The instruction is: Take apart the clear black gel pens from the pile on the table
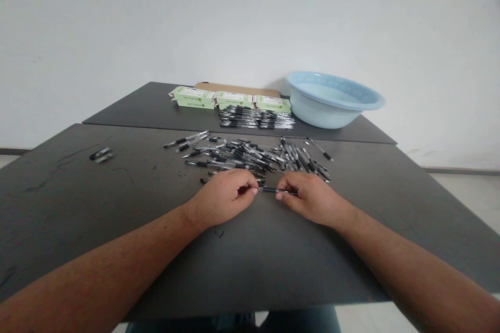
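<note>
Between my two hands, low over the dark table, lies a pen (269, 189) with a black grip. My right hand (308, 195) is closed, thumb and fingers pinching the pen's right part. The fingertips of my left hand (228, 192) pinch together at the pen's left end; what exactly they grip there is too small to make out fully, perhaps the tip or a cap. Just beyond both hands spreads a loose heap of clear pens (242, 153) with black grips, pointing various ways.
Behind the heap, stacked pens (258, 118) lie in neat rows before green-and-white boxes (195, 98). A light-blue basin (332, 101) stands at the back right, with brown cardboard (238, 88) behind the boxes. Small black and clear pieces (102, 155) lie at left. A seam crosses the dark tabletop (273, 260).
</note>
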The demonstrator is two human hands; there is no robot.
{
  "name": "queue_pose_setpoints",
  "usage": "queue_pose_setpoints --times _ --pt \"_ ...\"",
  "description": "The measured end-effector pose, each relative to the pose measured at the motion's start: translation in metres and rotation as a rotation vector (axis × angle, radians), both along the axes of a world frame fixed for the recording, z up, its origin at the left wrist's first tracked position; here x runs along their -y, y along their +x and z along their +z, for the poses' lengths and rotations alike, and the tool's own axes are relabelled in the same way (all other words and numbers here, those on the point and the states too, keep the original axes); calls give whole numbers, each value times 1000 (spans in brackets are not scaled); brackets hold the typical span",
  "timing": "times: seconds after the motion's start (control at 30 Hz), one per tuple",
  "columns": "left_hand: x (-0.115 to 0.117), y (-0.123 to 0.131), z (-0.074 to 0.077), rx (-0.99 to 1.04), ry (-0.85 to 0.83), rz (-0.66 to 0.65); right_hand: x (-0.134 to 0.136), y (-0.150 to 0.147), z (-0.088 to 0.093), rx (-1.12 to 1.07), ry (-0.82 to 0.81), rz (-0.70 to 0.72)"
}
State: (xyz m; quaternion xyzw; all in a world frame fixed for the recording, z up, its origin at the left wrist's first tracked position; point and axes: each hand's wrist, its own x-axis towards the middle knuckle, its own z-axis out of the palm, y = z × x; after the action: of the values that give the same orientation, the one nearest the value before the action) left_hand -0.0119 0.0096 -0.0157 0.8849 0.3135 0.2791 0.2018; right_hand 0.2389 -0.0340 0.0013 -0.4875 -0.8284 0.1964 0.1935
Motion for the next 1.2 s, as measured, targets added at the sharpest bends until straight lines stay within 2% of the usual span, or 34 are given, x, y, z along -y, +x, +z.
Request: queue_pose_setpoints --times 0.13,0.3,0.47,0.63,0.77,0.93,1.1,1.2 --pt "0 0 -1 -8 -12 4 1 -1 2 32 -6 72" --pt "0 -1 -1 -5 -11 -3 2 -1 2 0 -16 -3" --pt "0 -1 -1 3 -7 -3 2 -1 3 24 -20 77" --pt "0 0 0 5 -2 0 1 -1 2 -23 -23 -5" --pt "0 0 -1 0 -7 -8 1 -1 2 18 -19 57" --pt "0 -1 -1 -1 -6 -6 1 -1 1 -1 -37 2" --pt "1 0 0 -5 5 -7 0 -1 0 21 -41 75" --pt "0 0 0 -7 4 -5 0 -1 -1 -16 -33 21"
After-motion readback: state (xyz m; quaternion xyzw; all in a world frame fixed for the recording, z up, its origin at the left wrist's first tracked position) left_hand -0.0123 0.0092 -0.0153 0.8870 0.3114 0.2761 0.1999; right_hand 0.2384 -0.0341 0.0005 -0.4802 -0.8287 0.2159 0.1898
